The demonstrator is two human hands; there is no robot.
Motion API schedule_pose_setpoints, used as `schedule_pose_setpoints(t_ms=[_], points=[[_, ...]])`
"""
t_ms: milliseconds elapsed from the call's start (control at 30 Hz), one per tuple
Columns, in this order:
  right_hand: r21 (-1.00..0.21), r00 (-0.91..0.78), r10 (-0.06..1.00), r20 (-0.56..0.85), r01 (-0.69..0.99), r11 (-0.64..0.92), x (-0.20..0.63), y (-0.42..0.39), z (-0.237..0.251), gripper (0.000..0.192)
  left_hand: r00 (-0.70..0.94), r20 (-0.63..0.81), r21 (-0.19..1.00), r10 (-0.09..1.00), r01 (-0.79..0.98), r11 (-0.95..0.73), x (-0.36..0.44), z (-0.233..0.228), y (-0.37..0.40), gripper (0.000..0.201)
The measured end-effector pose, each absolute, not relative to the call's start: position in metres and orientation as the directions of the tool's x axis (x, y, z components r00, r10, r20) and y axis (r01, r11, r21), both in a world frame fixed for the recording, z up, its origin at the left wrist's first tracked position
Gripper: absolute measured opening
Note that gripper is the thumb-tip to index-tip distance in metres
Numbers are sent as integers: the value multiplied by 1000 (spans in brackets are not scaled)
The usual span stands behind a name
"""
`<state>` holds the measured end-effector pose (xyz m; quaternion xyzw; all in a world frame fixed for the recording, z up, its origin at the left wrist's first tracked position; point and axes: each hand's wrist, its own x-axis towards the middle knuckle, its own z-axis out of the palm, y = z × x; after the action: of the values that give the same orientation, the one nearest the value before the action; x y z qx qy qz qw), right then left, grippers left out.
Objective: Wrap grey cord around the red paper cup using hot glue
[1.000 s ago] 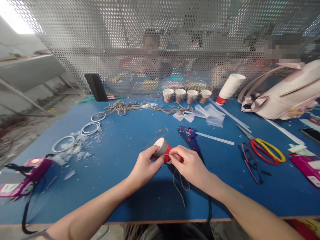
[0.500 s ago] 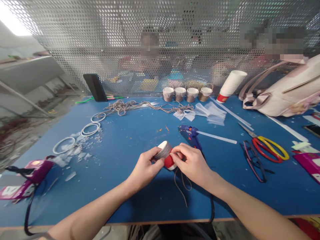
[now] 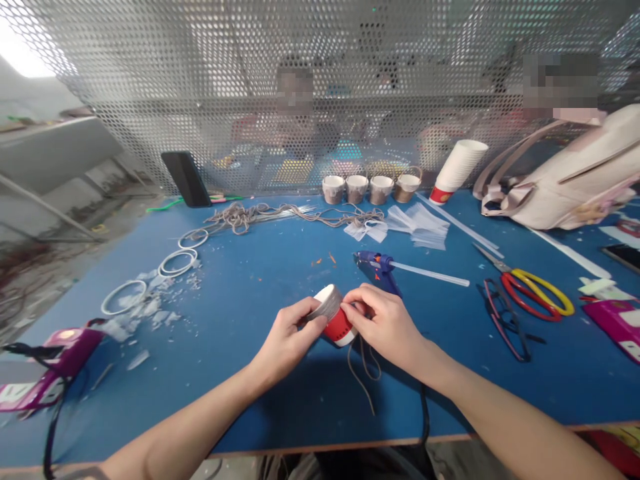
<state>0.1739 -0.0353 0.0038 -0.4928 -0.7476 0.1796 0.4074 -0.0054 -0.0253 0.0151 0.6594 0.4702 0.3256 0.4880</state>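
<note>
My left hand (image 3: 286, 337) grips a red and white paper cup (image 3: 339, 329), which is tilted above the table. Grey-brown cord (image 3: 328, 307) is wound in rows round one end of the cup. With thumb and forefinger together, my right hand (image 3: 384, 325) pinches the cord at the cup's right side. A loose length of that cord hangs below the right hand in a loop and a tail. Just beyond the hands lies a blue glue gun (image 3: 381, 265) with a clear glue stick in its back.
Several cord-wrapped cups (image 3: 381, 191) stand at the back beside a leaning stack of cups (image 3: 459, 170). Scissors (image 3: 533, 293) and glasses (image 3: 506, 320) lie on the right. Tangled cord (image 3: 240, 217), white rings (image 3: 125, 297) and a black phone (image 3: 186, 179) are on the left.
The cup has turned slightly, so more of its red side and printed marks shows between the hands. Both hands keep their hold. The whole view has shifted a little.
</note>
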Motion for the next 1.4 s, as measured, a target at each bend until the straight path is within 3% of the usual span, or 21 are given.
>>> schedule_pose_setpoints(t_ms=[267,633,867,1100,1400], points=[[-743,-163,910,382,531,407,175,-36,6,11,303,1,961,953,262,-84,-12,-2,-23,38],[-765,-164,923,349,520,381,178,-38,6,10,373,-13,970,928,229,-79,-10,10,-23,23],[-695,-195,879,434,549,465,181,-37,8,12,407,-101,978,908,207,16,-8,11,-26,23],[-641,-249,864,437,587,494,182,-38,7,14,395,-96,961,914,277,-19,-10,11,-24,21],[-574,-314,833,455,613,544,184,-36,11,15,415,-129,982,900,177,59,-6,13,-24,20]])
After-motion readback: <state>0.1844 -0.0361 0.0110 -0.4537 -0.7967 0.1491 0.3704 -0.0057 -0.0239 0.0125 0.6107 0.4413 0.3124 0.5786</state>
